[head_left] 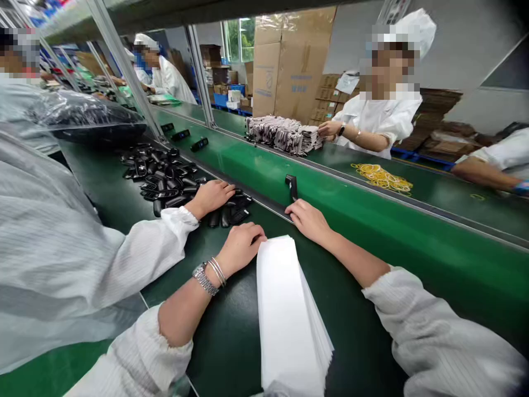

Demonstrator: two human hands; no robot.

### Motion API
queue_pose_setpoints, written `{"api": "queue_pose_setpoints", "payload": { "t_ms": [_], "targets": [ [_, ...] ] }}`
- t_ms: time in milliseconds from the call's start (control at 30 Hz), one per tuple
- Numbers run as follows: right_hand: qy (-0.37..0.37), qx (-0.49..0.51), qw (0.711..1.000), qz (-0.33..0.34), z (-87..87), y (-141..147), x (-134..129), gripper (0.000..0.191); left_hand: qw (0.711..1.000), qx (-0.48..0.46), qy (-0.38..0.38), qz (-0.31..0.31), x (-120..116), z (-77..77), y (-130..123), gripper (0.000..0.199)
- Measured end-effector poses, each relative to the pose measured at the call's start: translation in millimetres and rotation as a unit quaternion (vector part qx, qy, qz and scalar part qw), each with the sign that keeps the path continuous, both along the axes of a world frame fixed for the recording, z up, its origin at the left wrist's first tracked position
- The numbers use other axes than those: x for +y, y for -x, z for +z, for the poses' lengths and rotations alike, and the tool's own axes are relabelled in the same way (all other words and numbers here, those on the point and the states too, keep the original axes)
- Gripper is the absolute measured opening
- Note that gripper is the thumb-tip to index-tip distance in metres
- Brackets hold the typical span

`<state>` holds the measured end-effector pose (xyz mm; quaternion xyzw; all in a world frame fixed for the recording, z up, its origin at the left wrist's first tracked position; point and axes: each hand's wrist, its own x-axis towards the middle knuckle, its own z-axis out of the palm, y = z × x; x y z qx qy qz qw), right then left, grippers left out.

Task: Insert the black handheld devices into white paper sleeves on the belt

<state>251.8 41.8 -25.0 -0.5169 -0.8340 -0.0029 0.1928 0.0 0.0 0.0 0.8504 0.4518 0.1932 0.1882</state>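
Note:
My left hand (pixel 242 246), with a watch and bracelets on its wrist, is closed with bent fingers at the upper left corner of a fanned stack of white paper (pixel 285 314). Its fingertips touch the paper there; part of the grip is hidden. At the near edge of the green belt, my right hand (pixel 309 220) has its fingers curled around the lower end of a black handheld device (pixel 291 186). The upper part of that device points away from me. Just left of my hands lies a heap of similar black devices (pixel 161 176).
A co-worker's hand (pixel 212 197) reaches over the heap from the left. Several black devices (pixel 199 144) lie on the belt (pixel 256 165). Across it are bundled pale pieces (pixel 285 132), yellow rubber bands (pixel 384 177) and another person's hands (pixel 330 129). Metal posts (pixel 124 66) rise beside the belt.

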Motion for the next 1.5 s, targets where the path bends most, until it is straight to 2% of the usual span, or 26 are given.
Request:
{"api": "queue_pose_setpoints", "payload": {
  "t_ms": [67, 167, 233, 333, 433, 500, 567, 600, 667, 767, 867, 967, 1100, 1300, 1400, 1500],
  "targets": [
    [-0.043, -0.004, 0.999, -0.022, 1.6, 0.0, 2.2, 0.029, 1.0, -0.003, -0.002, 0.001, 0.0, 1.2, -1.1, 0.018],
    [-0.058, -0.01, 0.995, -0.081, 1.9, -3.8, 11.8, 0.033, 1.0, -0.007, 0.001, 0.001, 0.6, 2.1, -2.2, 0.018],
    [-0.024, -0.013, 0.991, -0.132, 1.0, -9.2, 22.7, 0.038, 1.0, -0.009, 0.005, 0.0, 1.3, 2.1, -2.6, 0.018],
    [0.062, -0.017, 0.983, -0.171, -0.2, -19.2, 39.9, 0.042, 1.0, -0.022, 0.008, 0.005, 2.4, 2.7, -2.9, 0.025],
    [0.079, -0.02, 0.976, -0.2, -1.8, -28.9, 51.6, 0.034, 0.998, -0.061, 0.01, 0.019, 2.5, 4.7, -2.8, 0.037],
    [0.075, 0.024, 0.971, -0.225, -3.8, -33.8, 56.3, 0.028, 0.996, -0.081, 0.021, 0.022, 2.0, 6.2, -2.2, 0.041],
    [0.096, 0.143, 0.96, -0.222, -5.7, -35.4, 59.6, 0.025, 0.996, -0.08, 0.033, 0.012, 1.5, 7.0, -1.2, 0.034],
    [0.114, 0.227, 0.944, -0.211, -6.0, -34.2, 60.6, 0.023, 0.997, -0.073, 0.036, 0.003, 1.4, 7.0, -0.6, 0.029],
    [0.148, 0.408, 0.885, -0.167, -3.9, -27.2, 60.3, 0.026, 0.997, -0.06, 0.041, -0.015, 1.5, 6.7, 0.1, 0.02],
    [0.182, 0.597, 0.779, -0.068, 7.1, -6.8, 50.9, 0.061, 0.997, -0.066, 0.041, -0.027, 2.5, 6.8, -0.6, 0.016],
    [0.233, 0.658, 0.715, 0.015, 22.9, 16.4, 33.3, 0.091, 0.996, -0.085, 0.021, -0.029, 3.4, 7.9, -2.5, 0.03],
    [0.288, 0.665, 0.688, 0.051, 34.3, 33.4, 17.1, 0.107, 0.994, -0.105, 0.012, -0.03, 3.9, 8.0, -3.6, 0.029],
    [0.315, 0.655, 0.684, 0.062, 38.5, 44.9, 6.3, 0.117, 0.99, -0.136, -0.01, -0.03, 5.3, 6.2, -3.4, 0.011],
    [0.337, 0.624, 0.702, 0.069, 35.0, 54.4, -1.2, 0.112, 0.974, -0.201, -0.077, -0.065, 5.9, 6.8, -3.7, 0.014],
    [0.341, 0.601, 0.718, 0.081, 31.9, 59.7, -5.4, 0.094, 0.965, -0.238, -0.076, -0.074, 2.6, 10.5, -4.7, 0.012],
    [0.327, 0.577, 0.741, 0.105, 30.5, 65.3, -9.8, 0.062, 0.959, -0.261, -0.084, -0.072, -1.9, 15.3, -5.7, 0.01]
  ]
}}
